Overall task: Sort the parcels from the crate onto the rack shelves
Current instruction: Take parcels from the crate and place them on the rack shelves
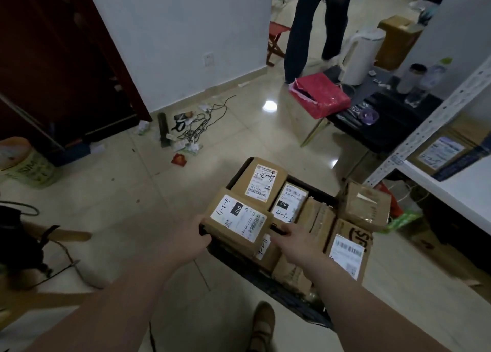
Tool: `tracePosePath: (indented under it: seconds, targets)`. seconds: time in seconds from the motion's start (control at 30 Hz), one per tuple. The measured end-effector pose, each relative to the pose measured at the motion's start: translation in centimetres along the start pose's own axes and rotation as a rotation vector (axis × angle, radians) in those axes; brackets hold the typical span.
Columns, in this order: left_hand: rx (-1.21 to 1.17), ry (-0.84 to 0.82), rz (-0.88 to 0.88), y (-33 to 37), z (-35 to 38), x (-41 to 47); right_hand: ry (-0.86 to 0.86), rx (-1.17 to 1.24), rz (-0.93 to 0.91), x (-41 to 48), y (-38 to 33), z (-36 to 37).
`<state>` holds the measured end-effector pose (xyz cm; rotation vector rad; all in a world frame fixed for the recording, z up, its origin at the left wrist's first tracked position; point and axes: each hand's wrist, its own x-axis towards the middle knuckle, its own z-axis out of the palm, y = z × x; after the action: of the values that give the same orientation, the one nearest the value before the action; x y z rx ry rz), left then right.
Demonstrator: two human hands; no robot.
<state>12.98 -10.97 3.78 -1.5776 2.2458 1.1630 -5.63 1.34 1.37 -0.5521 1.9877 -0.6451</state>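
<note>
Left hand (186, 241), right hand (297, 241) flank parcel (239, 219) (labelled 010).

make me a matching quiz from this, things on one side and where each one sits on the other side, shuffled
Things:
1. parcel marked 010
2. red box
3. tangled cables
4. far-right parcel

Places:
A. on the rack shelf
B. on the floor tiles
C. in the black crate
D. on the black table

Pairs: 1-C, 2-D, 3-B, 4-A
</note>
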Motion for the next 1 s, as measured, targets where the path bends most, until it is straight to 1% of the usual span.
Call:
tracePosePath:
  seconds: [0.1,0.23,0.33,0.4,0.47,0.53,0.6,0.7,0.8,0.9,1.0]
  targets:
    - [-0.034,0.009,-0.065,0.0,-0.2,1.5,-0.030,-0.028,0.040,1.9,0.0,0.5]
    - [-0.185,-0.003,-0.119,0.4,-0.4,4.0,-0.138,-0.048,0.082,3.4,-1.0,1.3]
    - [-0.283,-0.084,-0.141,0.8,0.2,5.6,-0.180,0.015,0.126,4.6,-0.9,1.6]
    - [-0.324,-0.130,-0.169,0.6,0.8,6.4,-0.203,0.098,0.190,4.9,-0.8,2.1]
    - [-0.363,-0.121,-0.199,0.3,0.9,7.3,-0.217,0.194,0.253,5.2,-0.6,2.6]
    - [-0.396,-0.147,-0.246,0.1,0.8,7.8,-0.202,0.379,0.292,5.3,-0.6,2.9]
    - [-0.418,-0.188,-0.267,0.0,0.6,7.9,-0.160,0.599,0.296,4.9,-0.6,2.9]
    - [-0.501,-0.185,-0.267,0.7,0.0,7.9,-0.073,0.816,0.265,3.9,-0.9,2.0]
    - [-0.627,-0.234,-0.174,3.0,-1.3,7.2,0.052,0.999,0.163,2.1,-2.2,0.2]
    - [-0.710,-0.291,-0.020,6.3,-3.5,6.0,0.179,1.046,0.007,-0.3,-4.2,-2.4]
    - [-0.720,-0.280,0.175,10.2,-6.1,4.2,0.318,1.080,-0.148,-2.7,-5.6,-5.5]
